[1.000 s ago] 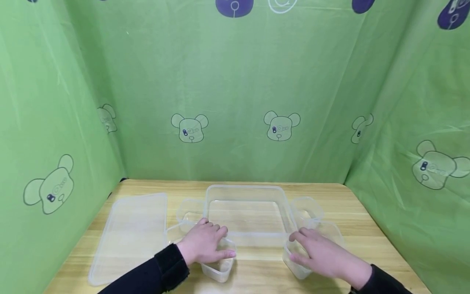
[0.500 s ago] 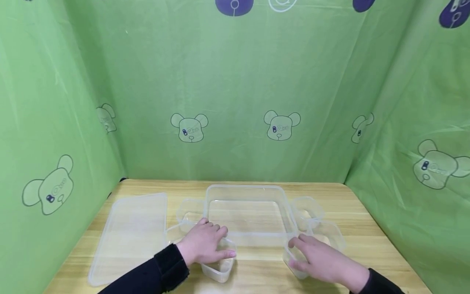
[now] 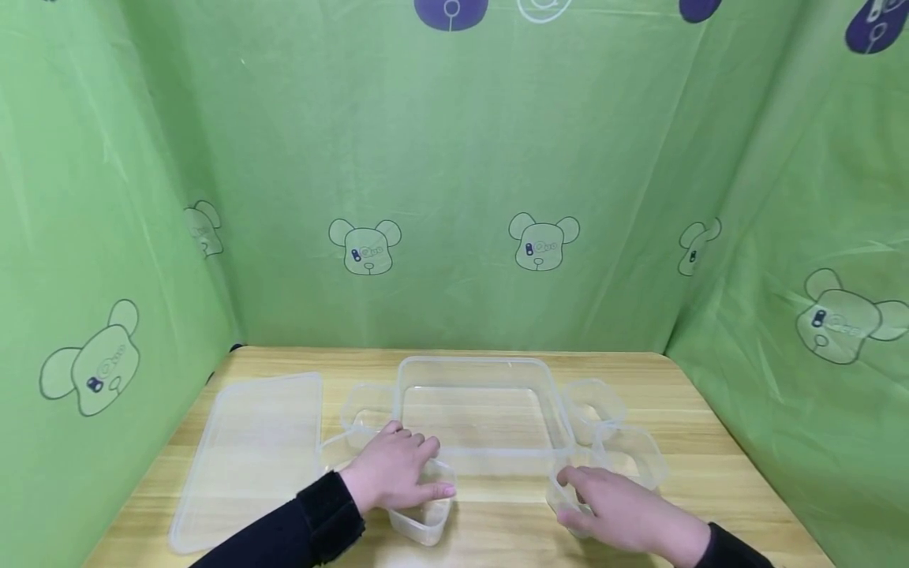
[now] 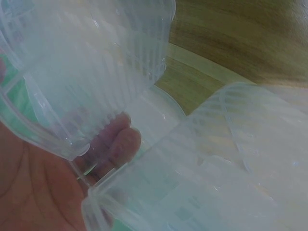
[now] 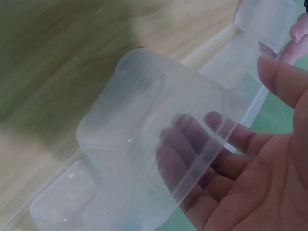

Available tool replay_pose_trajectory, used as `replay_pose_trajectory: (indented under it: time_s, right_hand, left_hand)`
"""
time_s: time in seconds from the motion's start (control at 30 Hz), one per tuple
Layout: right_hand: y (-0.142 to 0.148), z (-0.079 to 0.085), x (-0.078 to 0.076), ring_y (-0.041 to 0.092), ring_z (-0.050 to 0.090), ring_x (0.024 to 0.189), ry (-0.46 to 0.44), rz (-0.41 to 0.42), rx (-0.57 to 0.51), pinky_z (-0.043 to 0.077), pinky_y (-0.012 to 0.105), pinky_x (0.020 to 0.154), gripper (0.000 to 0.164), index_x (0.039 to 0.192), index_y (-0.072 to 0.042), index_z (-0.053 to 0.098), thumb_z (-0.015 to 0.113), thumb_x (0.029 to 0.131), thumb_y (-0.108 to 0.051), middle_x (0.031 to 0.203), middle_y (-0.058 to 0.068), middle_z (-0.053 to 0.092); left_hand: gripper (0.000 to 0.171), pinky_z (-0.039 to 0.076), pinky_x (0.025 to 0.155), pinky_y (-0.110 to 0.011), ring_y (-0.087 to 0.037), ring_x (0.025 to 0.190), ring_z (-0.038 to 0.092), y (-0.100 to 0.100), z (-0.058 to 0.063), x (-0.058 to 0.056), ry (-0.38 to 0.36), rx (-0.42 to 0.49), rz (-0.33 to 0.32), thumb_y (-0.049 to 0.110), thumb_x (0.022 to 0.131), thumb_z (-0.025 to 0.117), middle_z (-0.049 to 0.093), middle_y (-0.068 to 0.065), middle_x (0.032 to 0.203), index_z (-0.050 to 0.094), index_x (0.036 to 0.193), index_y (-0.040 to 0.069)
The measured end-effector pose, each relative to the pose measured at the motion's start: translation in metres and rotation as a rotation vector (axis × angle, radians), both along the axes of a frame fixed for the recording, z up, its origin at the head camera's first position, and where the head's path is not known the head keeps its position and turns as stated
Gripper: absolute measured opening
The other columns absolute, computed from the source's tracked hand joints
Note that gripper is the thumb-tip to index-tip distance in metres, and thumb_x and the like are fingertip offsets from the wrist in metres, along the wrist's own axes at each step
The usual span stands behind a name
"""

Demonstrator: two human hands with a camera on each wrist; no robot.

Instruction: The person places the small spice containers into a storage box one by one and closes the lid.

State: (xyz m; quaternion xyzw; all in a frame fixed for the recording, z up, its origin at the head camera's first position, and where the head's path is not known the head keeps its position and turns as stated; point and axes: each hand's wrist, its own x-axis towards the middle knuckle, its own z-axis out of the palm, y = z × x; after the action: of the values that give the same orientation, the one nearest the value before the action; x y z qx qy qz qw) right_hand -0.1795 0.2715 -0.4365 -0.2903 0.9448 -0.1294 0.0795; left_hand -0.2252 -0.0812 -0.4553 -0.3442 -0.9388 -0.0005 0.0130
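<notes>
R grip point(image 3: 628, 509) is loose, partly seen thru R tub point(image 5: 130, 106) – L grip point(image 3: 398, 473) spans L tub point(image 3: 422, 530) (holding or not, cannot tell) – big box point(image 3: 483, 457) behind, on worktop point(image 3: 497, 528).

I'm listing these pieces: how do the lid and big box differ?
The lid is a flat sheet, while the big box has raised walls. The lid lies at the left; the big box sits centrally. The lid's long side runs front to back, the big box's left to right. Both are see-through, with rounded corners.
</notes>
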Motion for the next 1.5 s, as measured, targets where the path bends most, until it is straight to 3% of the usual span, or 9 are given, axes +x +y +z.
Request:
replay_pose_trajectory:
  time_s: [0.13,0.3,0.5,0.63,0.73,1.1,1.5]
  right_hand:
    - [0.0016,-0.0045,-0.0021,0.004,0.052,0.075,-0.056,-0.001,-0.002,0.047,0.032,0.063,0.056,0.128,-0.001,0.056,0.066,0.095,-0.045,0.087,-0.008,0.058]
    - [0.0025,-0.0086,-0.0022,0.003,0.055,0.075,-0.063,0.009,-0.009,0.049,0.032,0.062,0.059,0.129,0.001,0.055,0.07,0.092,-0.043,0.086,-0.008,0.06]
    - [0.0014,-0.01,-0.0019,0.001,0.047,0.066,-0.075,0.019,-0.013,0.043,0.028,0.056,0.045,0.12,-0.003,0.056,0.074,0.09,-0.033,0.077,-0.013,0.053]
    - [-0.0001,-0.0101,-0.0014,0.001,0.038,0.058,-0.048,0.035,-0.012,0.037,0.024,0.051,0.027,0.11,-0.009,0.055,0.071,0.091,-0.02,0.068,-0.014,0.043]
    - [-0.0002,-0.01,-0.0017,0.001,0.034,0.056,-0.023,0.053,-0.013,0.034,0.023,0.049,0.022,0.105,-0.011,0.054,0.07,0.09,-0.013,0.065,-0.014,0.039]
    - [-0.0016,-0.0078,-0.0012,0.001,0.033,0.054,-0.023,0.065,0.003,0.034,0.022,0.048,0.021,0.102,-0.01,0.054,0.068,0.087,-0.005,0.062,-0.015,0.038]
    - [-0.0019,-0.0051,-0.0005,0.001,0.035,0.054,0.066,0.08,-0.006,0.037,0.023,0.051,0.027,0.102,-0.006,0.061,0.068,0.077,0.001,0.061,-0.017,0.037]
  left_hand:
    - [0.075,0.04,0.1,-0.041,-0.019,0.102,0.065,-0.0002,0.0009,0.0003,-0.002,-0.005,0.006,0.081,0.09,0.034,0.07,-0.002,0.108,0.06,0.122,0.017]
    - [0.073,0.04,0.099,-0.04,-0.019,0.101,0.065,-0.0002,0.0004,0.0002,0.002,-0.009,0.007,0.08,0.091,0.036,0.07,-0.001,0.106,0.06,0.121,0.017]
    - [0.076,0.04,0.1,-0.04,-0.02,0.103,0.065,-0.0001,0.0008,0.0002,0.0,-0.011,0.009,0.08,0.09,0.035,0.07,-0.002,0.109,0.059,0.125,0.017]
    - [0.077,0.04,0.1,-0.04,-0.02,0.104,0.065,-0.0004,0.0007,0.0001,-0.01,-0.009,0.015,0.081,0.09,0.034,0.07,-0.001,0.109,0.059,0.125,0.017]
    - [0.076,0.04,0.101,-0.04,-0.02,0.104,0.064,-0.0005,0.0007,0.0001,-0.013,-0.009,0.016,0.081,0.09,0.034,0.07,-0.001,0.11,0.059,0.125,0.017]
    - [0.075,0.039,0.103,-0.042,-0.021,0.107,0.064,0.0001,0.002,0.0007,-0.024,-0.006,0.023,0.08,0.09,0.036,0.07,-0.002,0.112,0.06,0.125,0.017]
    - [0.078,0.039,0.103,-0.042,-0.02,0.108,0.064,0.0002,0.002,0.0007,-0.026,-0.002,0.027,0.081,0.09,0.035,0.07,-0.002,0.114,0.059,0.126,0.017]
